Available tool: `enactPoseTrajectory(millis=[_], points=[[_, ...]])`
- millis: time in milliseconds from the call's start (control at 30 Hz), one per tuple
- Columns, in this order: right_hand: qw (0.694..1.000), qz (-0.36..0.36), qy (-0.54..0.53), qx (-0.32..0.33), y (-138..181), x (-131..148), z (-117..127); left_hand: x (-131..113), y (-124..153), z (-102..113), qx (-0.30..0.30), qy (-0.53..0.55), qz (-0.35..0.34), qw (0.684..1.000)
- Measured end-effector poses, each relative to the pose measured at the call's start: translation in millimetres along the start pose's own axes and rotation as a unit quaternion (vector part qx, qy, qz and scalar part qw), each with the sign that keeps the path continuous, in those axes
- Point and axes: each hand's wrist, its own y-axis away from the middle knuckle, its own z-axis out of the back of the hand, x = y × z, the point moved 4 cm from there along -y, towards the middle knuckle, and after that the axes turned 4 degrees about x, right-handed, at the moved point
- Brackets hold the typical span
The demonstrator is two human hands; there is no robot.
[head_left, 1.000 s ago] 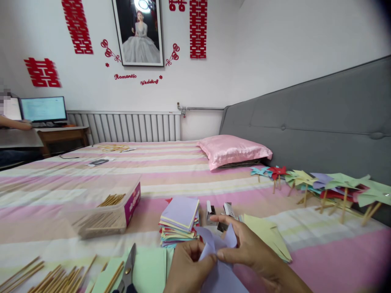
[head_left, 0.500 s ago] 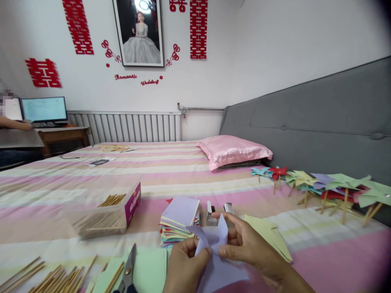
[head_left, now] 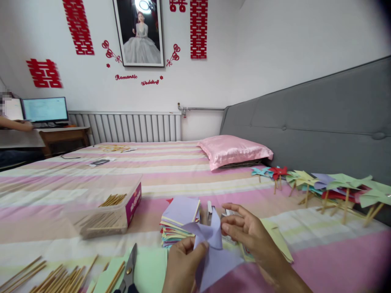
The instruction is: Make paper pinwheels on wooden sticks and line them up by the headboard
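The right hand [head_left: 249, 234] is letting go and moving back a little, its fingers loose and holding nothing. The left hand [head_left: 183, 264] is now pinching the purple paper [head_left: 214, 260] alone, holding its folded corners together just above the bed [head_left: 320, 252].

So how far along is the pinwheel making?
Several finished pinwheels lie by the headboard. The left hand pinches a half-folded lilac sheet, the right hand beside it. A thick stack of paper squares and many loose sticks wait unused.
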Motion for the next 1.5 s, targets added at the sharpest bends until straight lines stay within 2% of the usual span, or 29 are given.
enactPoseTrajectory(millis=[67, 133, 233, 300, 367, 467, 667, 800, 967, 1167, 1500], points=[[0.999, 0.036, 0.018, -0.023, 2, 6, 1, 0, -1, 3, -0.011, 0.026, 0.007, 1.000], [0.997, 0.062, 0.035, -0.008, 7, 14, -1, -2, 0, 6, -0.028, 0.047, 0.009, 0.998], [0.990, 0.042, 0.076, 0.111, 17, 22, -14, -7, 2, 9, -0.055, 0.078, 0.004, 0.995], [0.970, 0.003, 0.137, 0.199, 23, 20, -24, -9, 4, 8, -0.047, 0.100, -0.002, 0.994], [0.951, -0.014, 0.202, 0.236, 26, 15, -32, -10, 5, 6, -0.040, 0.123, -0.005, 0.992], [0.947, 0.010, 0.237, 0.217, 23, 7, -38, -10, 7, 4, -0.047, 0.142, 0.007, 0.989], [0.964, 0.039, 0.194, 0.176, 16, -2, -43, -12, 9, -2, -0.048, 0.142, 0.017, 0.989], [0.976, 0.041, 0.157, 0.144, 14, -5, -41, -13, 9, 1, -0.050, 0.136, -0.024, 0.989], [0.987, 0.050, 0.116, 0.100, 10, -10, -41, -10, 5, 7, -0.070, 0.071, -0.063, 0.993], [0.992, 0.036, 0.112, 0.040, 9, -13, -38, -10, 5, 10, -0.102, 0.013, -0.101, 0.990], [0.993, 0.051, 0.106, 0.011, 7, -14, -35, -13, 7, 3, -0.094, -0.035, -0.133, 0.986]])
